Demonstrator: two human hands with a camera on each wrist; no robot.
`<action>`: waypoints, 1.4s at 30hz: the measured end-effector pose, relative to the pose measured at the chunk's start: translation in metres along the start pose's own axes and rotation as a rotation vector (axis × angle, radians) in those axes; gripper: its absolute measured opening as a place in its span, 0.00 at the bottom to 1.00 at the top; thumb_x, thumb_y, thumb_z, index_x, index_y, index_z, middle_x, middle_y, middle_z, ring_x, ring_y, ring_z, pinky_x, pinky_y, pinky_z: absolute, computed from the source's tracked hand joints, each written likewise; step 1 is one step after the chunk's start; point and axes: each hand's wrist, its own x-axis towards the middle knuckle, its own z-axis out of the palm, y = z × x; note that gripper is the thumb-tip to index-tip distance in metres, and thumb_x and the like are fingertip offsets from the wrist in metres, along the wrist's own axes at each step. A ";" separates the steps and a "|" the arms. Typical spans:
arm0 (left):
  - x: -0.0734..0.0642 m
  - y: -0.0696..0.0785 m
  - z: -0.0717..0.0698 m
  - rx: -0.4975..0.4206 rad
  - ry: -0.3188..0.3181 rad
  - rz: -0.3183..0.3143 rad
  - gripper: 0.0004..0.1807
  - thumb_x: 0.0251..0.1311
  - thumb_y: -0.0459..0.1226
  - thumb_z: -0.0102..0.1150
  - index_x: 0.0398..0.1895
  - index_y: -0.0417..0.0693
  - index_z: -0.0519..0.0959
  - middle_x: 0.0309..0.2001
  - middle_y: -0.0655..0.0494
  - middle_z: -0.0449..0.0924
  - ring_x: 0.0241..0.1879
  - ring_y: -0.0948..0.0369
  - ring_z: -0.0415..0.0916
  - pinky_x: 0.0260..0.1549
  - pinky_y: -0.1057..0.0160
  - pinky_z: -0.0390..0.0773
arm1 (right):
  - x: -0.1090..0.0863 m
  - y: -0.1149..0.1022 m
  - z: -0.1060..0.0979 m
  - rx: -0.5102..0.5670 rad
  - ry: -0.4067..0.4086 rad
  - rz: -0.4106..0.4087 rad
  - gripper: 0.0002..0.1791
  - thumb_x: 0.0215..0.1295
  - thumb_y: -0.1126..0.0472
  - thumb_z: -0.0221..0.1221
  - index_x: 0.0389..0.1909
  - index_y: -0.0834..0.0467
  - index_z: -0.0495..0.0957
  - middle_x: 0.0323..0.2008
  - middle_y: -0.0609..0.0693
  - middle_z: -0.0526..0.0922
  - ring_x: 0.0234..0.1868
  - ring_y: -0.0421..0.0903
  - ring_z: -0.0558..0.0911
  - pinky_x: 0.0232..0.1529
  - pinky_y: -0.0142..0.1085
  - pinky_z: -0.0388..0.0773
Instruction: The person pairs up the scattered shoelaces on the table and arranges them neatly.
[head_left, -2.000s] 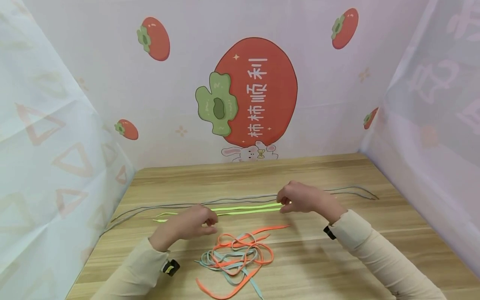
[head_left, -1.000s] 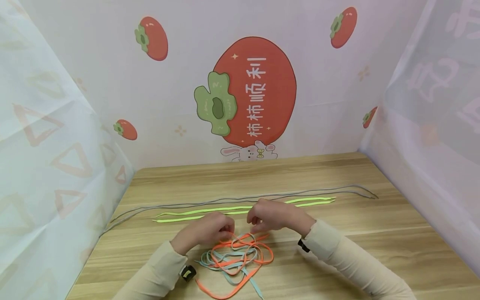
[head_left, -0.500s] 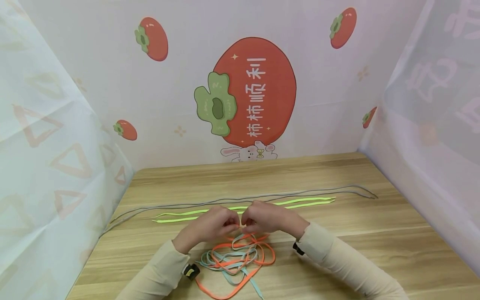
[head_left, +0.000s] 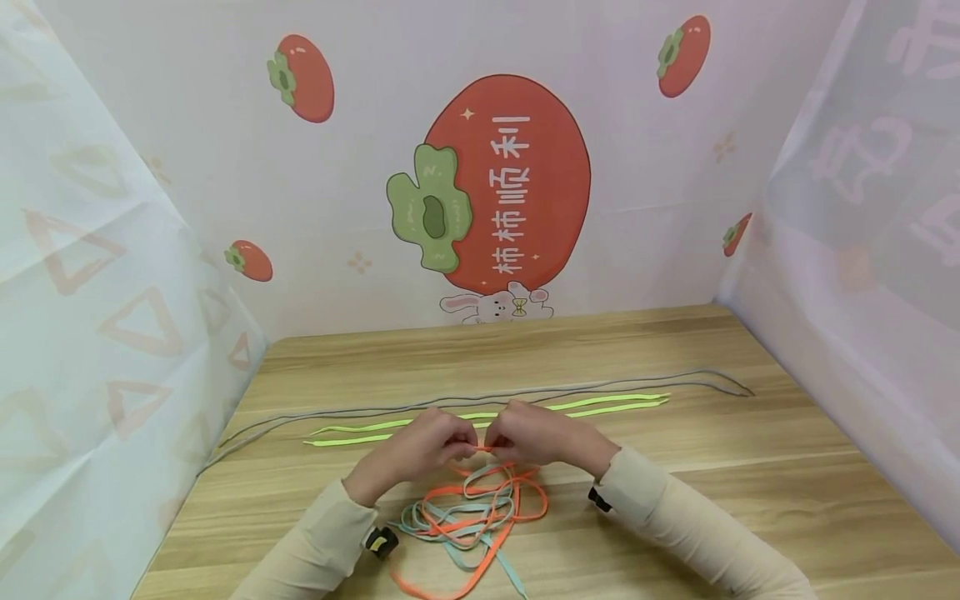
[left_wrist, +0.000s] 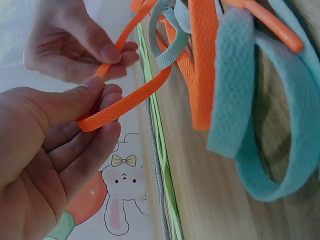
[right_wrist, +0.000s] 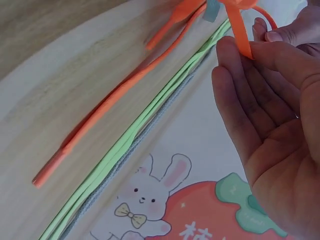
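Observation:
My left hand (head_left: 416,450) and right hand (head_left: 542,433) meet over the middle of the table, fingertips almost together. Between them runs a short stretch of flat orange shoelace (left_wrist: 129,102), which each hand pinches between thumb and finger. From there the lace drops into a loose tangle with a light teal shoelace (head_left: 512,573) just in front of the hands. Another part of the orange lace trails out to a tipped end, as the right wrist view shows. Loops of both colours overlap, so much of the tangle's middle is hidden.
Beyond the hands, two neon yellow-green shoelaces (head_left: 622,407) lie side by side, straightened across the wooden table (head_left: 675,533). Two thin grey laces (head_left: 300,414) stretch behind them. Printed cloth walls (head_left: 345,183) close off the back and both sides.
Both hands have left the yellow-green laces, where the right fingers were at the right part, and come together nearer the tangle. They have taken hold of the orange lace and raised part of it.

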 end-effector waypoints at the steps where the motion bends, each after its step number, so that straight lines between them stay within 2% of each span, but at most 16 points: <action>1: 0.000 0.000 0.000 0.001 0.000 -0.002 0.07 0.73 0.33 0.63 0.36 0.44 0.87 0.28 0.56 0.86 0.24 0.73 0.71 0.27 0.74 0.74 | -0.001 0.000 -0.001 0.006 -0.004 0.003 0.10 0.71 0.70 0.61 0.32 0.59 0.87 0.20 0.40 0.75 0.20 0.30 0.62 0.24 0.22 0.61; 5: -0.003 -0.002 -0.003 0.005 0.002 0.005 0.07 0.73 0.32 0.63 0.36 0.44 0.88 0.29 0.56 0.86 0.26 0.70 0.76 0.29 0.73 0.77 | -0.008 0.004 -0.003 0.025 -0.020 0.024 0.09 0.72 0.70 0.61 0.35 0.60 0.88 0.23 0.42 0.81 0.20 0.29 0.65 0.25 0.22 0.65; 11: -0.005 -0.004 -0.006 0.006 -0.008 0.003 0.07 0.73 0.32 0.63 0.36 0.43 0.88 0.28 0.58 0.85 0.26 0.72 0.74 0.30 0.73 0.77 | -0.018 0.012 -0.006 0.038 -0.036 0.053 0.09 0.75 0.67 0.62 0.35 0.59 0.89 0.27 0.47 0.87 0.22 0.28 0.68 0.26 0.22 0.68; 19: -0.012 -0.010 -0.007 -0.023 -0.013 -0.026 0.06 0.72 0.30 0.63 0.37 0.42 0.88 0.31 0.55 0.88 0.28 0.71 0.78 0.31 0.72 0.79 | -0.034 0.023 -0.010 0.045 -0.032 0.068 0.08 0.75 0.67 0.63 0.37 0.59 0.89 0.27 0.46 0.87 0.24 0.29 0.69 0.28 0.24 0.69; 29: -0.021 -0.019 -0.011 -0.015 0.001 -0.046 0.06 0.72 0.30 0.63 0.35 0.43 0.87 0.29 0.60 0.85 0.28 0.72 0.77 0.30 0.72 0.79 | -0.055 0.038 -0.017 0.063 -0.010 0.122 0.07 0.74 0.67 0.64 0.42 0.59 0.90 0.32 0.46 0.89 0.26 0.30 0.72 0.30 0.25 0.73; 42: -0.036 -0.030 -0.018 -0.041 0.022 -0.077 0.05 0.71 0.29 0.64 0.36 0.42 0.87 0.30 0.55 0.87 0.29 0.70 0.81 0.30 0.71 0.80 | -0.078 0.053 -0.020 0.091 0.002 0.198 0.06 0.72 0.67 0.65 0.42 0.60 0.91 0.33 0.48 0.90 0.26 0.30 0.72 0.29 0.26 0.73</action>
